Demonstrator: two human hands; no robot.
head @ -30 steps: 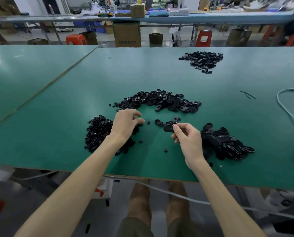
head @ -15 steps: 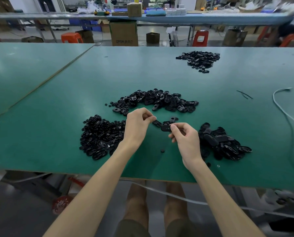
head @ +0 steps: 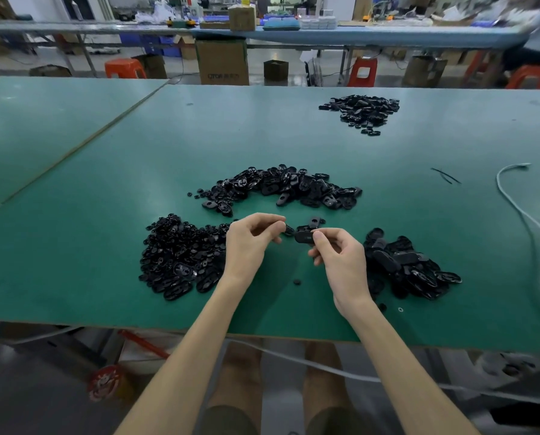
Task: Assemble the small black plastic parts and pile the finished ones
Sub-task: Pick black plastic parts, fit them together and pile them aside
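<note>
step: joining two parts, frame centre | left hand (head: 253,243) curled, pinches small piece (head: 289,230) | right hand (head: 340,265) pinches oval body (head: 304,237), pieces nearly touching | next: align, press together (fit hidden), probably drop on pile (head: 409,265) at right of tabletop (head: 105,277)

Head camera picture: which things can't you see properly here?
- Tiny black plastic piece, head view: the left hand's fingertips cover most of it, shape unclear.
- Black oval plastic part: the right hand's thumb hides one end.
- White cable: cut off by the right edge.
- Far heap of black plastic parts: too small to tell pieces apart.
</note>
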